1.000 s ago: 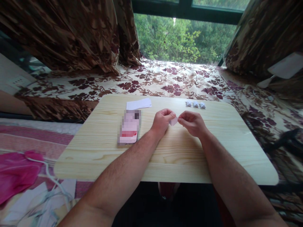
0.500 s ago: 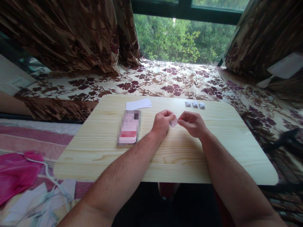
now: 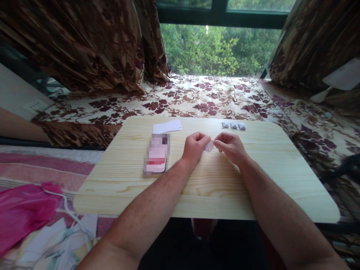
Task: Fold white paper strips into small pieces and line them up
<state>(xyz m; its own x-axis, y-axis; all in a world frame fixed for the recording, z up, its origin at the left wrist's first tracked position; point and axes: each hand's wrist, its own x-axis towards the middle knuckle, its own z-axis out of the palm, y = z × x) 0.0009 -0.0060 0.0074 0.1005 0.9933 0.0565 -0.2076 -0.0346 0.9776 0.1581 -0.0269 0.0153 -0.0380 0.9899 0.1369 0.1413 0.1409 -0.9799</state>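
The left hand (image 3: 194,145) keeps a pinching grip on the small folded paper (image 3: 209,146); the right hand (image 3: 229,145), grip indeterminable, sits at its edge, where uneven pulling could tear it.

The left hand (image 3: 195,148) pinches a small white folded paper (image 3: 208,146), the right hand (image 3: 231,147) at its right edge; three white angular paper pieces (image 3: 234,125) sit far right on the pale wood-grain table (image 3: 281,183).
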